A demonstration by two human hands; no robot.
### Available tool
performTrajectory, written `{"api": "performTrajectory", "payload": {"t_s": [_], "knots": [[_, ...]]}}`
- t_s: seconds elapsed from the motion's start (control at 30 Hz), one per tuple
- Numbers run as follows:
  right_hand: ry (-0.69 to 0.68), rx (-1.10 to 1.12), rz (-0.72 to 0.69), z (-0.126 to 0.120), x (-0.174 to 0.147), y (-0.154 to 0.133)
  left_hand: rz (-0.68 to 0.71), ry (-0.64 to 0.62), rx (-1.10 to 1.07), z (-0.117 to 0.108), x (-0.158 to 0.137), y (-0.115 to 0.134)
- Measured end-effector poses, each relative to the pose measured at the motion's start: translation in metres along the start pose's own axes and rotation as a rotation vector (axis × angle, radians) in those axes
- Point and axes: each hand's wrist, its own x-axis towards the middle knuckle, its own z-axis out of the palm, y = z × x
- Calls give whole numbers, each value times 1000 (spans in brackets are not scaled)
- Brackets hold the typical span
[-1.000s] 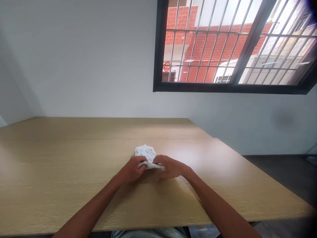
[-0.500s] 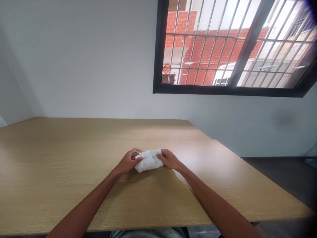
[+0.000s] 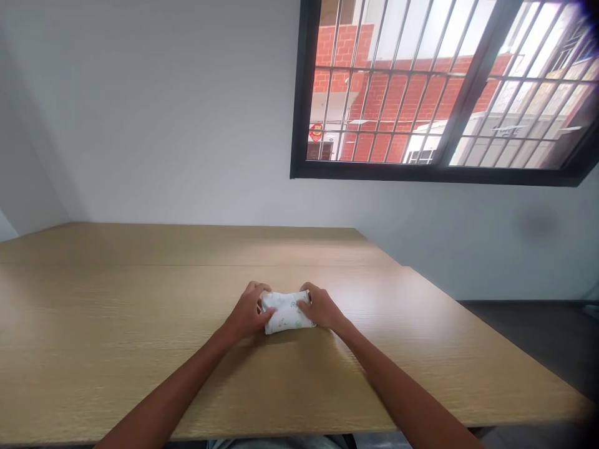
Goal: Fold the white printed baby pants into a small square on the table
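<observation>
Head view: folded cloth between two hands on the tabletop

A white cloth (image 3: 291, 315) with small printed figures lies on the tabletop (image 3: 140, 349), well in from the near edge, and well apart from the far edge and from the slanting right edge. It looks to rest on the wood, although its underside is hidden.

The left hand (image 3: 249, 313) pinches the left end of the cloth, with the thumb on the printed face and the other fingers bent behind the far corner. The right hand (image 3: 322, 308) pinches the right end in a similar manner, its thumb on top.

About the progress: the cloth is already gathered into a compact, roughly rectangular bundle, so I judge that most of the folding is done. The upper edge sags a little between the hands and the shape is not quite even, thus some smoothing may be left. Neither hand has let go of it yet.

As for containers, I can find none in this view; the cloth is directly between the hands. Whether something is wrapped inside the bundle, I cannot tell. Behind the tabletop is a pale wall (image 3: 178, 125) with a barred window (image 3: 374, 170).
</observation>
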Motion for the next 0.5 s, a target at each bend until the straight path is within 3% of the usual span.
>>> {"api": "performTrajectory", "payload": {"t_s": [0.1,0.2,0.27,0.33,0.4,0.5], "knots": [[203,-168,-111,0,-6,-11,202,64,300,5,1,20],[362,-78,-317,4,-10,-25,345,-125,456,21,2,32],[293,65,-455,11,-14,-33,406,-208,550,35,0,32],[123,108,-521,19,-18,-38,471,-244,589,45,-3,29],[-32,41,-517,26,-21,-40,505,-249,552,49,-6,26],[-119,-73,-469,31,-23,-34,482,-253,471,46,-9,22]]}}
